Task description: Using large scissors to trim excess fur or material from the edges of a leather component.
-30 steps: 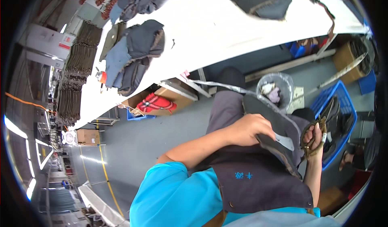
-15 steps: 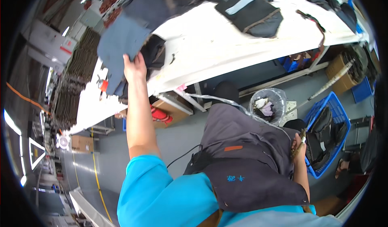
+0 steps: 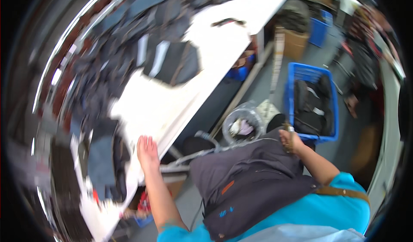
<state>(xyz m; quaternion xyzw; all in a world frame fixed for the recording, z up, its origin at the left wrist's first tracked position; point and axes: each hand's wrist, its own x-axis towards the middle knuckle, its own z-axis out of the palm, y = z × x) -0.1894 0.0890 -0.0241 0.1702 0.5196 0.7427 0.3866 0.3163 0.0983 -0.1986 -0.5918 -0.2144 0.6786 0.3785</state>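
My left hand (image 3: 147, 152) is open, its fingers stretched out at the near edge of the white table (image 3: 142, 100), with nothing in it. Left of it lies a blue-grey fabric piece (image 3: 101, 160) on dark cloth. My right hand (image 3: 293, 141) is closed around a narrow brass-coloured tool (image 3: 288, 132); its exact kind is hidden by the fingers. That hand is beside my dark apron (image 3: 254, 169), close to a blue basket (image 3: 334, 113). Farther up the table rests a dark fabric piece (image 3: 178, 65) with pale strips beside it.
Heaped dark fabric pieces (image 3: 103, 69) cover the table's far side. A dark strap-like item (image 3: 228, 22) lies farther along. Below the table's edge stands a lined waste bin (image 3: 226, 128). Cardboard box (image 3: 294, 46) and another person's foot (image 3: 351, 106) are at the right.
My left hand has let go of the blue-grey fabric piece, which now lies on the table's left part. The view has swung to the right; my right hand still grips the brass-coloured tool.
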